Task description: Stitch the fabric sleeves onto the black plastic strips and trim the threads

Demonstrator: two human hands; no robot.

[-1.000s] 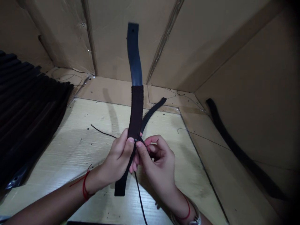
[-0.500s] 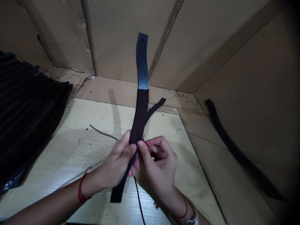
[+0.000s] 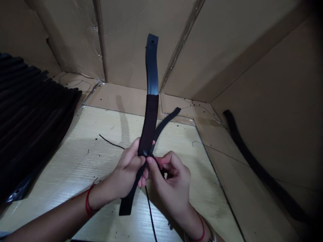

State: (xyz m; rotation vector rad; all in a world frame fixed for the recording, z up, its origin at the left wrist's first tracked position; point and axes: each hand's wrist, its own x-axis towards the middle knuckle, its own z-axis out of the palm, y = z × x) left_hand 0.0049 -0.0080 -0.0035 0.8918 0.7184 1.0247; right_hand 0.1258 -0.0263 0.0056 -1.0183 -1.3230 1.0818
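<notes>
My left hand (image 3: pixel 130 168) is closed around a long black strap (image 3: pixel 152 67). Its upper part is smooth and shiny with a small hole near the tip, and a dark brown ribbed sleeve (image 3: pixel 150 117) covers the middle. The strap's lower end (image 3: pixel 125 206) sticks out below my left palm. At the sleeve's lower edge, my right hand (image 3: pixel 171 178) pinches a narrow black strip, part of which curls between its fingers. A second narrow black band (image 3: pixel 166 120) slants out behind the sleeve. A thin black cord (image 3: pixel 150 211) hangs beneath my hands.
A pile of dark straps (image 3: pixel 30 127) lies at the left. Another black strap (image 3: pixel 259 168) rests along the right side. Cardboard walls (image 3: pixel 133 43) enclose the pale wooden board (image 3: pixel 96 161), which has loose threads and black specks around it.
My right fingers have drawn some of the narrow strip outward, and a dark curl of it now shows between them. A shiny bit appears at the sleeve's lower edge. The view has shifted slightly.
</notes>
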